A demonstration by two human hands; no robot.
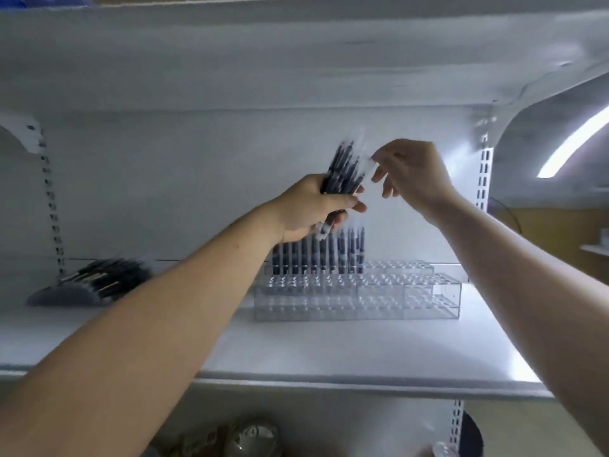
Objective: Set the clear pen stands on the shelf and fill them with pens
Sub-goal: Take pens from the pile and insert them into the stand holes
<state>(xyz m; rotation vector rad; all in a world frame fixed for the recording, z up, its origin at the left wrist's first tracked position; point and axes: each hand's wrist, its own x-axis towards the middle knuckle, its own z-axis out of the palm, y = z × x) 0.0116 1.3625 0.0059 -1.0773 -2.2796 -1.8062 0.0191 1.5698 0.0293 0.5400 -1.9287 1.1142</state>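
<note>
Left hand (313, 209) grips pen bundle (344, 169) above stands (362, 291); right hand (412, 173) pinches 1 pen (369, 164).

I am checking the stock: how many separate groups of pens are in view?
3: a bundle held in the left hand, a row standing in the back tier of the clear stand, a pile lying on the shelf at left. Blur may hide others.

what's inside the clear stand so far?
Dark pens stand upright in the back row of the clear stand, left half. The front tiers and right-side holes look empty. The left hand, gripping a pen bundle, and its forearm hide the row's left end.
</note>
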